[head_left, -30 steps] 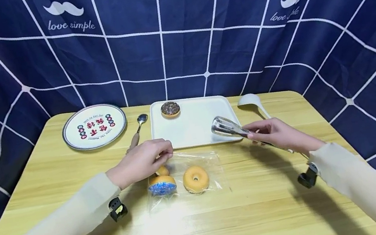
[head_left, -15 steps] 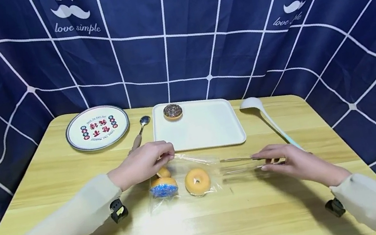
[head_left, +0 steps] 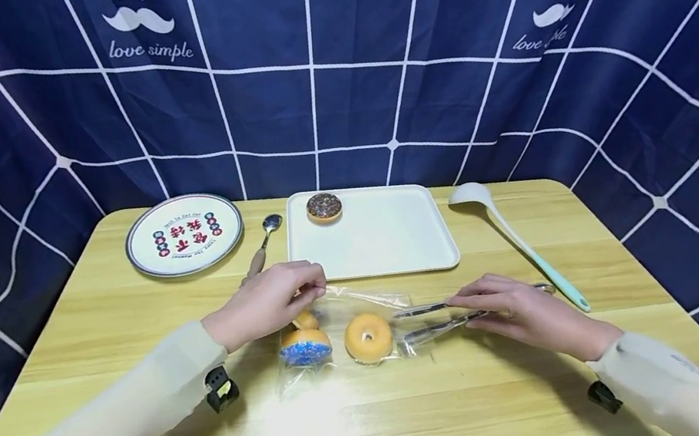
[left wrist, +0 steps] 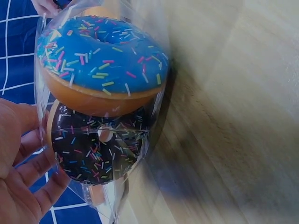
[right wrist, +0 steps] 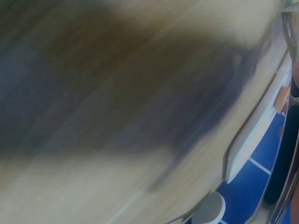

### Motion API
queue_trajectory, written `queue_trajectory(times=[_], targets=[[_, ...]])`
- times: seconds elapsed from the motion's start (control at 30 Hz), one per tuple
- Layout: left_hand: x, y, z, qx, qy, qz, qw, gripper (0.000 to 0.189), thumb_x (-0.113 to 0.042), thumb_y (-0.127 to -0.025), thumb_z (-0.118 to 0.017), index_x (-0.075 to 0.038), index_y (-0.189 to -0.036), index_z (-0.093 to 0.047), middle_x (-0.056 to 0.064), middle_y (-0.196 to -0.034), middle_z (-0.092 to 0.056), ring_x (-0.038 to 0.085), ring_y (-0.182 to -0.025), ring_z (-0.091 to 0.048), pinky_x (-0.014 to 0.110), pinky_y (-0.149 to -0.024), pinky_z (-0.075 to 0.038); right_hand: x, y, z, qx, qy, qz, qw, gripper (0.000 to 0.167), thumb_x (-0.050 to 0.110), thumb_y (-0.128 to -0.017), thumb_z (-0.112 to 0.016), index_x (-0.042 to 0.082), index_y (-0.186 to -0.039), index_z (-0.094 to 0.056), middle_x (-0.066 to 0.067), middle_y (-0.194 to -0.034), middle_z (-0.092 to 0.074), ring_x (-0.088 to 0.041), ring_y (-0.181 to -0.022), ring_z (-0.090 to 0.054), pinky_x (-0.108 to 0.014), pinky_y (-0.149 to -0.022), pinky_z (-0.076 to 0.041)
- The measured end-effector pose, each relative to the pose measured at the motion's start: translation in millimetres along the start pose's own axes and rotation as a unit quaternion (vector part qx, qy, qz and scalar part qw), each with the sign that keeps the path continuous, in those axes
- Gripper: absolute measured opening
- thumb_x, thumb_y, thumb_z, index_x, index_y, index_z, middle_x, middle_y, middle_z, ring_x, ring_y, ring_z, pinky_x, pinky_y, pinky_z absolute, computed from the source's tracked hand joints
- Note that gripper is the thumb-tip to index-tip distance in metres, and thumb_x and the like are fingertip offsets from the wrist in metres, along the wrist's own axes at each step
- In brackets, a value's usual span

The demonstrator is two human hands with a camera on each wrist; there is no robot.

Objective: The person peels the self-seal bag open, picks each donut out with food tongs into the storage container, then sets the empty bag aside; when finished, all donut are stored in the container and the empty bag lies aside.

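Observation:
A clear plastic bag (head_left: 370,295) lies on the table with doughnuts inside. My left hand (head_left: 269,302) holds the bag's upper left edge. In the left wrist view, a blue-iced doughnut (left wrist: 105,56) stands above a chocolate-iced doughnut (left wrist: 84,149), both with coloured sprinkles. Farther right in the bag is another doughnut (head_left: 355,340), its plain side showing. My right hand (head_left: 520,311) grips metal tongs (head_left: 439,328) from the right. The tongs' parted ends reach the bag's right side, close to the plain-sided doughnut without visibly gripping it.
Behind the bag stands a white tray (head_left: 387,234) bearing a chocolate-sprinkled doughnut (head_left: 323,208). A printed plate (head_left: 147,265) lies at the back left, with a spoon (head_left: 256,260) beside it. A ladle (head_left: 527,249) lies right of the tray. Blue gridded cloth (head_left: 274,106) hangs behind the table.
My right hand has brought the tongs from over the tray's right corner down and left to the bag's right side, their ends now spread. My left hand keeps its hold on the bag.

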State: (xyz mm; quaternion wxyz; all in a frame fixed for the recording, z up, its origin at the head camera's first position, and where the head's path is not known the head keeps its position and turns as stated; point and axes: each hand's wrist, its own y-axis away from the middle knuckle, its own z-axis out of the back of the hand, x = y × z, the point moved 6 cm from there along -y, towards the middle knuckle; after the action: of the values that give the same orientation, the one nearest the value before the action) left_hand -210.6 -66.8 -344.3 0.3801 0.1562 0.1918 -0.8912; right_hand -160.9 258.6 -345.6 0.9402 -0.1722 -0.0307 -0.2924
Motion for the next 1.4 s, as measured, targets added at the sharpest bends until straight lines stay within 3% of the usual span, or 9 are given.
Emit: queue_trajectory(times=[0.27,0.5,0.63,0.73,0.8,1.13,1.4], targets=[[0.0,-0.7,-1.3,0.001,0.005,-0.004,1.0,0.009,-0.016,-0.103,-0.067,-0.02,-0.095,-0.068,-0.013,-0.089,-0.068,0.003,-0.083,-0.063,0.086,-0.113,-0.018,1.4,-8.3,-5.1,0.013,-0.003,0.021,0.9997,0.064,0.005,-0.083,-0.086,0.022,-0.142,-0.066,0.008,-0.13,-0.07,-0.009,-0.117,-0.065,-0.01,-0.104,-0.045],[-1.0,-0.5,-1.5,-0.001,0.01,-0.014,0.9999,0.008,-0.014,-0.102,-0.068,-0.018,-0.095,-0.069,-0.011,-0.089,-0.069,0.002,-0.082,-0.062,0.084,-0.111,-0.022,7.0,-14.5,-8.6,0.011,0.05,0.043,0.9977,0.061,0.009,-0.084,-0.086,0.023,-0.14,-0.067,0.008,-0.126,-0.072,-0.009,-0.111,-0.067,-0.023,-0.093,-0.055],[-0.7,-1.2,-0.8,-0.003,0.014,-0.022,0.9997,0.008,-0.013,-0.102,-0.068,-0.018,-0.095,-0.068,-0.011,-0.088,-0.068,0.001,-0.08,-0.06,0.076,-0.109,-0.033,8.3,-16.3,-9.1,-0.002,0.069,0.053,0.9962,0.035,0.026,-0.104,-0.067,0.02,-0.138,-0.069,0.007,-0.123,-0.073,-0.011,-0.109,-0.068,-0.028,-0.09,-0.058],[-0.1,-2.0,-0.2,-0.005,0.02,-0.028,0.9994,0.009,-0.012,-0.102,-0.067,-0.017,-0.095,-0.068,-0.01,-0.089,-0.069,0.002,-0.078,-0.058,0.062,-0.102,-0.045,8.9,-17.5,-8.6,-0.008,0.069,0.058,0.9959,0.04,0.036,-0.112,-0.043,0.018,-0.138,-0.069,0.006,-0.122,-0.073,-0.011,-0.108,-0.068,-0.028,-0.089,-0.058],[0.5,-2.1,0.0,-0.005,0.021,-0.029,0.9993,0.009,-0.012,-0.103,-0.067,-0.017,-0.095,-0.068,-0.009,-0.089,-0.069,0.002,-0.078,-0.058,0.056,-0.097,-0.048,9.3,-18.6,-8.2,-0.01,0.067,0.06,0.9959,0.045,0.038,-0.113,-0.038,0.018,-0.138,-0.069,0.006,-0.122,-0.073,-0.012,-0.107,-0.069,-0.029,-0.089,-0.058],[1.3,0.8,1.7,-0.003,0.021,-0.013,0.9997,0.008,-0.014,-0.102,-0.068,-0.017,-0.095,-0.069,-0.01,-0.088,-0.069,0.002,-0.078,-0.059,0.076,-0.107,-0.034,10.2,-23.8,-13.4,-0.016,0.065,0.062,0.9958,0.04,0.035,-0.112,-0.044,0.018,-0.139,-0.068,0.003,-0.124,-0.073,-0.014,-0.108,-0.069,-0.031,-0.09,-0.058],[1.9,0.6,1.1,0.002,0.021,-0.018,0.9996,0.008,-0.014,-0.103,-0.067,-0.016,-0.096,-0.068,-0.009,-0.089,-0.07,0.003,-0.079,-0.059,0.063,-0.103,-0.044,11.8,-27.2,-24.6,-0.03,0.084,0.073,0.9934,0.04,0.034,-0.112,-0.047,0.02,-0.146,-0.063,-0.001,-0.126,-0.073,-0.018,-0.111,-0.069,-0.037,-0.093,-0.059]])
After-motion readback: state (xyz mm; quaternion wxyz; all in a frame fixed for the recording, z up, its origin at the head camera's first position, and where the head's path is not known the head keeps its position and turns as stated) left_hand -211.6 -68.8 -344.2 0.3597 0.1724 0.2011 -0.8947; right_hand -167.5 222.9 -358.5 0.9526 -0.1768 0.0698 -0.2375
